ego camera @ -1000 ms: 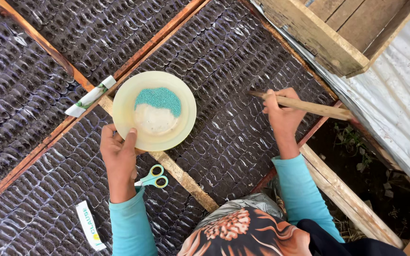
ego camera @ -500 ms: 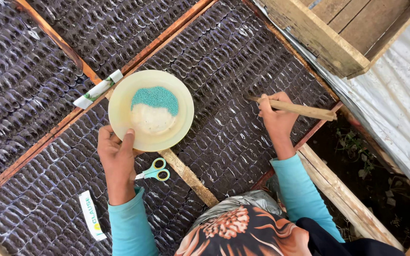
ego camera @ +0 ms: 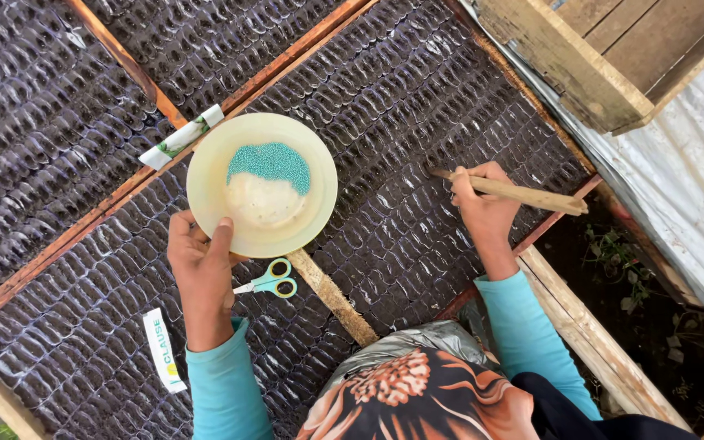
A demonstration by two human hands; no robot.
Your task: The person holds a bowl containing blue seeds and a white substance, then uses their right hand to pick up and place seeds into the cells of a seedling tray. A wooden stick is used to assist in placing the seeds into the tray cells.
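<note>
My left hand [ego camera: 203, 265] grips the near rim of a pale yellow plate [ego camera: 205, 175], thumb on top. The plate holds a patch of small teal pellets [ego camera: 270, 163] and a wet whitish patch [ego camera: 262, 201]. My right hand [ego camera: 484, 208] is shut on a wooden stick [ego camera: 523, 194], held level, its left tip just above the dark planting bags [ego camera: 401, 106]. Both sleeves are teal. Small green-handled scissors [ego camera: 269, 281] lie just below the plate.
Rows of black soil-filled bags [ego camera: 34, 122] cover the bed, divided by wooden slats [ego camera: 332, 293]. A torn white packet [ego camera: 181, 138] lies by the plate, another [ego camera: 163, 350] near my left arm. A wooden crate [ego camera: 588, 57] stands at top right, and bare dark ground [ego camera: 613, 277] on the right.
My left hand and the plate have shifted slightly. My right hand with the stick stays at about the same spot over the bags.
</note>
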